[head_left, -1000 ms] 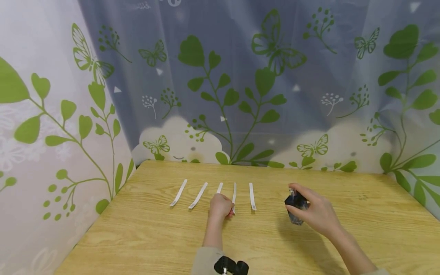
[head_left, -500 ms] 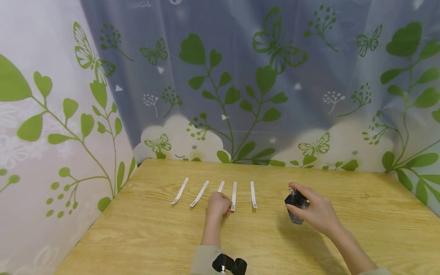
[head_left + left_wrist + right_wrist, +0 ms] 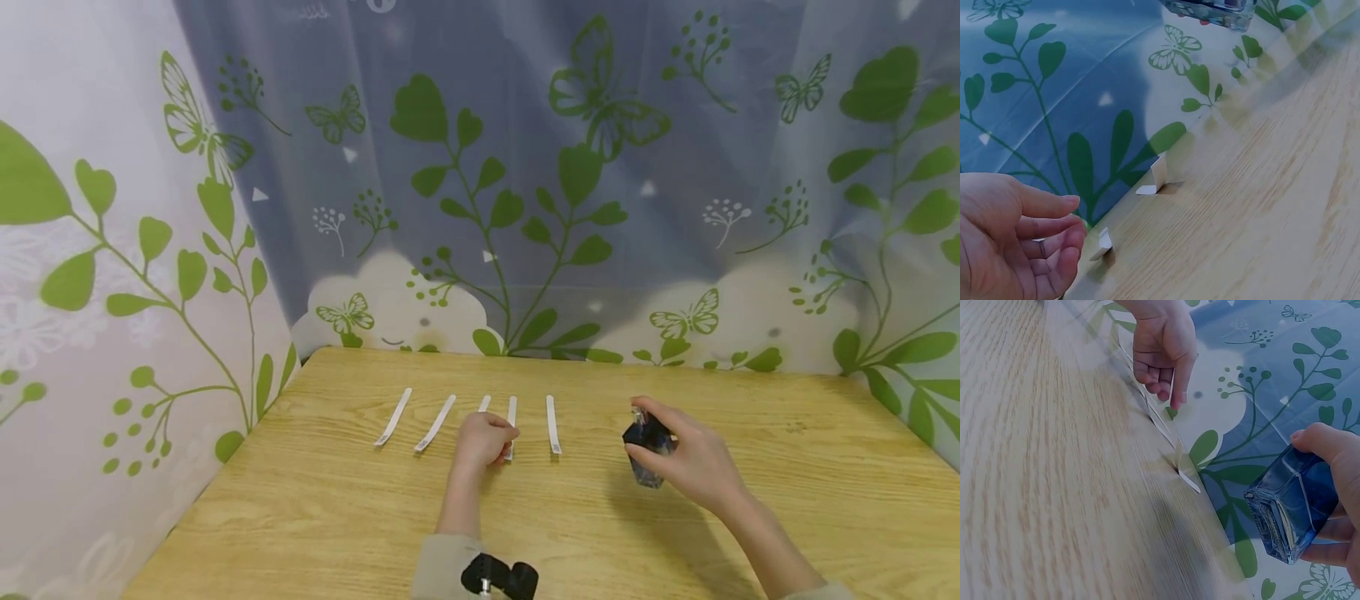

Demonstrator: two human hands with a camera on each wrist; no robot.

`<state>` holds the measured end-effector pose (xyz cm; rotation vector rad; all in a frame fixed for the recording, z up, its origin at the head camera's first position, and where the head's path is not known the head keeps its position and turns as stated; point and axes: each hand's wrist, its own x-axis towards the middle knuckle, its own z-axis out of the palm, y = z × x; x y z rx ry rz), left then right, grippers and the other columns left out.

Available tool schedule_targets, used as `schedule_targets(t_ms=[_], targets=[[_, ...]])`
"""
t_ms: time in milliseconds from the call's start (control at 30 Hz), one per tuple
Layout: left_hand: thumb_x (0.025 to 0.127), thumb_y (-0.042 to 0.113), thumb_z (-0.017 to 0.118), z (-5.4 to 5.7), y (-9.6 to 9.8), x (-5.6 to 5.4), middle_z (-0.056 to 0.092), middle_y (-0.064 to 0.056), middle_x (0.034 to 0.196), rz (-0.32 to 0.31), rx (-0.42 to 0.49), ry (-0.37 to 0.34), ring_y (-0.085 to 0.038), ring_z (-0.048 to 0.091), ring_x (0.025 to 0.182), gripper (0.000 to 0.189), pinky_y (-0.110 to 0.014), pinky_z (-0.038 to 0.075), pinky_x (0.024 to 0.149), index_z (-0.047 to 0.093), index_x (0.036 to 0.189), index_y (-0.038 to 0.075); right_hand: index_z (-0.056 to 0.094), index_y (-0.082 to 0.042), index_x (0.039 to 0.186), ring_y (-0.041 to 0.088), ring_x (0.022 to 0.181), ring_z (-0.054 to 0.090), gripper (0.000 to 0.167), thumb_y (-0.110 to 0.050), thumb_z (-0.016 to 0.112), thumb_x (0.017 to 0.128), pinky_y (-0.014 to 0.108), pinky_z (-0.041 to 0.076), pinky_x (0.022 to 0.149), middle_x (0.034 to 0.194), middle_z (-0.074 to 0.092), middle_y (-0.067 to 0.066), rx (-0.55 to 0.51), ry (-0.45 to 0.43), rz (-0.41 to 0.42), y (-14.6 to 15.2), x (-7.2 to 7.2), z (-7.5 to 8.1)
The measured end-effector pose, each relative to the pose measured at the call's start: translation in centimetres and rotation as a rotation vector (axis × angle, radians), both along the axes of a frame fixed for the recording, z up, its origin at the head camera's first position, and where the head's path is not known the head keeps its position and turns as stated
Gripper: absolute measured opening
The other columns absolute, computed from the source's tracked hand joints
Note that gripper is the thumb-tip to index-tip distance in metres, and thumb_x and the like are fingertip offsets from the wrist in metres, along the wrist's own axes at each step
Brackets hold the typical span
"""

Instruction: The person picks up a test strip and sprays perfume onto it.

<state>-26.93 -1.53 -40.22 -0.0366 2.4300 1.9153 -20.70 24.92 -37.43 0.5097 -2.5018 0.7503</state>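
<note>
Several white paper test strips lie in a row on the wooden table, among them the leftmost strip (image 3: 393,417), a second strip (image 3: 435,423) and the rightmost strip (image 3: 553,425). My left hand (image 3: 483,439) hovers over the row, partly covering the third strip (image 3: 484,404) and the fourth strip (image 3: 512,410). In the left wrist view my left hand (image 3: 1019,237) has loosely bent fingers, the thumb apart from them, with no strip visibly gripped. My right hand (image 3: 693,458) grips a dark blue glass perfume bottle (image 3: 647,442), index finger on its top; the bottle (image 3: 1288,506) is tilted above the table.
The wooden table (image 3: 337,517) spans the front. Behind it hangs a blue curtain (image 3: 517,275) with green leaves and butterflies, and a pale patterned curtain (image 3: 112,250) borders the left side. A black camera mount (image 3: 498,577) sits on the left wrist.
My left hand has lifted slightly, and its thumb and fingers now reach over the fourth strip, which lies straighter than a second ago. The right hand and bottle have hardly moved.
</note>
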Motion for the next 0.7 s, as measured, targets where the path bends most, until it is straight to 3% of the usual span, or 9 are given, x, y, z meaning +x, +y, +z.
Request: schedule_targets(t_ms=[300, 533, 700], targets=[[0.083, 0.008, 0.068, 0.9, 1.5, 0.2, 0.059, -0.008, 0.066, -0.044, -0.081, -0.011, -0.017, 0.059, 0.058, 0.014, -0.027, 0.052, 0.056, 0.065, 0.088, -0.004, 0.053, -0.011, 0.129, 0.020, 0.072, 0.060, 0.058, -0.024, 0.076, 0.077, 0.023, 0.039, 0.045, 0.121, 0.058, 0.014, -0.010, 0.009, -0.018, 0.7, 0.1, 0.1], [0.083, 0.010, 0.068, 1.0, 2.8, 0.0, 0.059, -0.009, 0.065, -0.104, -0.101, 0.015, -0.015, 0.057, 0.056, 0.017, -0.025, 0.050, 0.053, 0.065, 0.090, -0.005, 0.054, -0.010, 0.128, 0.030, 0.092, 0.061, 0.058, -0.023, 0.077, 0.076, 0.024, 0.045, 0.050, 0.120, 0.059, 0.014, -0.008, 0.034, -0.016, 1.1, 0.2, 0.0], [0.084, 0.016, 0.069, 1.2, 3.6, -0.4, 0.061, -0.010, 0.072, -0.113, -0.114, 0.013, -0.014, 0.053, 0.055, 0.027, -0.026, 0.048, 0.053, 0.063, 0.100, -0.006, 0.055, -0.009, 0.127, 0.029, 0.091, 0.062, 0.057, -0.023, 0.077, 0.076, 0.024, 0.045, 0.050, 0.119, 0.060, 0.014, -0.009, 0.041, -0.015, 1.3, 0.2, 0.0]])
